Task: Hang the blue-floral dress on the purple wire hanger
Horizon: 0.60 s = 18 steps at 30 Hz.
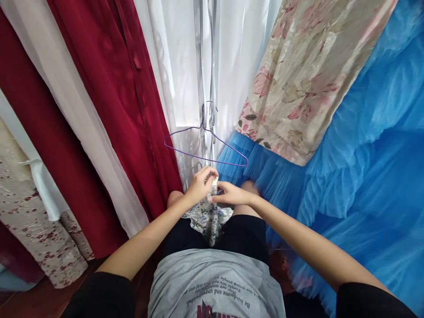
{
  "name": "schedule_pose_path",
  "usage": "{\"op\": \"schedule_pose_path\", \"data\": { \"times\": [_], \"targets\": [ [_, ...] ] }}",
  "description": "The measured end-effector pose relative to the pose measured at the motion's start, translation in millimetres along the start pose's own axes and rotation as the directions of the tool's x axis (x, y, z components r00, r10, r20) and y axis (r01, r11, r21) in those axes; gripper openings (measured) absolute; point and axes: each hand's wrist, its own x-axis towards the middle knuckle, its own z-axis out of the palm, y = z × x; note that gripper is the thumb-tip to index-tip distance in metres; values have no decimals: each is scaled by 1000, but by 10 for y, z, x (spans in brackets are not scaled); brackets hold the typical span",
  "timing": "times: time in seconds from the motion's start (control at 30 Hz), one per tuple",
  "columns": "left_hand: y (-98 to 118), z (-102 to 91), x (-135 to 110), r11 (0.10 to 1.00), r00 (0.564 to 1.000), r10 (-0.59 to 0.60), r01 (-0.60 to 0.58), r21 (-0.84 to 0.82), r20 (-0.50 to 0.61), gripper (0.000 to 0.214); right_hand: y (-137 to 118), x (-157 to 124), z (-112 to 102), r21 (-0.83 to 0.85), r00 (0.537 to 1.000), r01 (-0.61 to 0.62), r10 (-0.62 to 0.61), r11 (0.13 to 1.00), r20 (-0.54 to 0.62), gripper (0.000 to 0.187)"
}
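Observation:
A small piece of white cloth with a blue-grey floral print (213, 223) hangs bunched in front of my lap. My left hand (199, 185) pinches its upper edge with closed fingers. From the other side, my right hand (228, 194) has thumb and fingers around the same fabric, just below the top edge. Directly beyond my hands, a thin purple hanger (206, 159) hangs with nothing on it, its hook among pale grey ribbons (207, 57). Neither hand touches the hanger.
Long dark red cloth (109, 88) and pale pink cloth (76, 97) hang at the left. White fabric (175, 66) hangs straight ahead. On the right are a beige floral garment (298, 88) and ruffled blue tulle (364, 185). Reddish floor (20, 302) shows at lower left.

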Motion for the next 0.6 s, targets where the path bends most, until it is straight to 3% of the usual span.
{"op": "schedule_pose_path", "data": {
  "times": [0.1,0.2,0.3,0.37,0.4,0.47,0.6],
  "targets": [
    [123,59,40,993,998,-61,63,-97,25,13,-58,32,99,133,992,67,-52,989,-111,24],
    [92,46,-99,937,955,-170,233,-261,244,36,-149,-85,45,323,986,134,-95,937,-134,15],
    [-13,54,-402,894,813,-235,396,-211,533,45,-275,-279,-170,344,962,174,-85,923,-260,9],
    [-94,56,-607,900,721,-285,427,-81,632,41,-326,-396,-398,293,925,191,-72,937,-372,9],
    [-129,43,-682,906,698,-308,423,-25,646,41,-334,-438,-536,260,903,198,-73,945,-424,9],
    [-171,-22,-754,917,714,-328,397,29,618,43,-319,-468,-841,182,851,211,-89,960,-518,10],
    [-93,-285,-604,945,832,-316,317,77,456,39,-256,-218,-1417,29,720,195,-123,980,-683,14]
  ]
}}
